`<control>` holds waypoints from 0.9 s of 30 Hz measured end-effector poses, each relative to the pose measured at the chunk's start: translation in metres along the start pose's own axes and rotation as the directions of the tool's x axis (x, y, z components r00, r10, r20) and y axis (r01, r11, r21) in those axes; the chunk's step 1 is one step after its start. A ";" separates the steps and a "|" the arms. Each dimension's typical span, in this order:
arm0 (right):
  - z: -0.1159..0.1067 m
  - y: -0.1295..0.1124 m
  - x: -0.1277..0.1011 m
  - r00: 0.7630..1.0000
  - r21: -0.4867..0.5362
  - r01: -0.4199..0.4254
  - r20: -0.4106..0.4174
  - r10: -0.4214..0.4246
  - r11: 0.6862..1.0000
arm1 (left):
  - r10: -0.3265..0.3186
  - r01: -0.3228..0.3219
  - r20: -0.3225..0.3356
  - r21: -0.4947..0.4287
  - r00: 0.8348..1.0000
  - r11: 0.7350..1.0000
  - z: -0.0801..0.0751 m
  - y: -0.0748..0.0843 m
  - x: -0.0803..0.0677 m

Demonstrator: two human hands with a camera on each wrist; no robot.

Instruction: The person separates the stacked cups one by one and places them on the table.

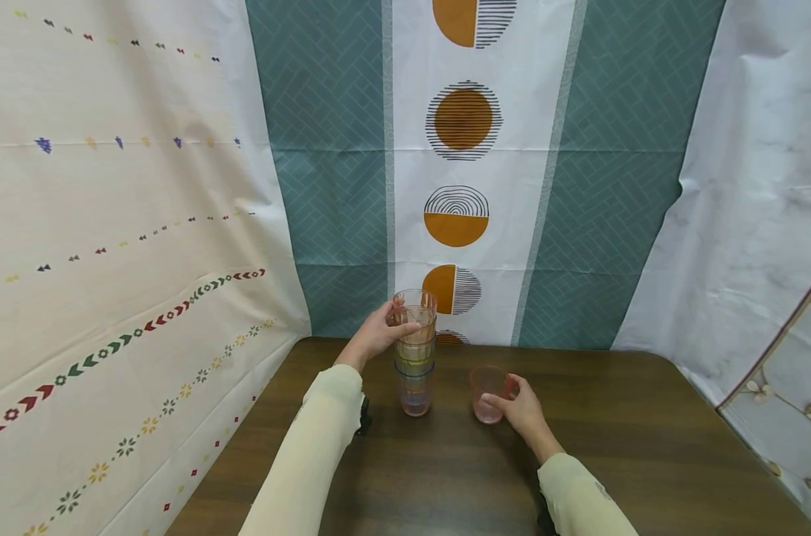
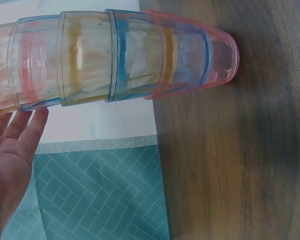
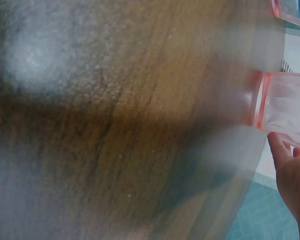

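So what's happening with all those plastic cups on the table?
A person is handling clear coloured cups at a wooden table. The left hand holds the top of a nested cup stack that stands upright on the table. The right hand holds a single pink cup standing just to the right of the stack, apart from it.

A blurred brown wooden desk [image 3: 115,125] fills most of the frame. At three o'clock stands a clear pink plastic cup [image 3: 285,107], with the right hand [image 3: 292,175] at four o'clock, one fingertip touching the cup's side.
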State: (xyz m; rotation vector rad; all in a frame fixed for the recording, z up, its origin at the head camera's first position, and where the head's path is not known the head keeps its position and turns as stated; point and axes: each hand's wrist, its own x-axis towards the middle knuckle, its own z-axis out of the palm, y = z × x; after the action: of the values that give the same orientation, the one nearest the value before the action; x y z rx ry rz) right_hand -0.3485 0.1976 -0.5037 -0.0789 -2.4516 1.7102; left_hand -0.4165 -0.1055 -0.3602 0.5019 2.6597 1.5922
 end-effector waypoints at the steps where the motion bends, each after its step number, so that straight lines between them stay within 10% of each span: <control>1: 0.000 0.000 0.000 1.000 0.005 0.003 0.002 -0.003 1.000 | 0.000 0.000 -0.001 -0.004 1.000 1.000 0.000 0.000 0.001; 27: -0.019 -0.044 0.017 0.998 -0.118 0.055 0.037 -0.051 0.992 | 0.001 -0.001 0.003 -0.035 1.000 0.999 0.003 -0.010 -0.004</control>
State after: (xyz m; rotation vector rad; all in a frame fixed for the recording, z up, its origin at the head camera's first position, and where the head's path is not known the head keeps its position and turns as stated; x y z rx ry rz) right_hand -0.3607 0.2020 -0.4550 0.0016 -2.5542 1.5559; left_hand -0.4153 -0.1084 -0.3702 0.5036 2.6245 1.6345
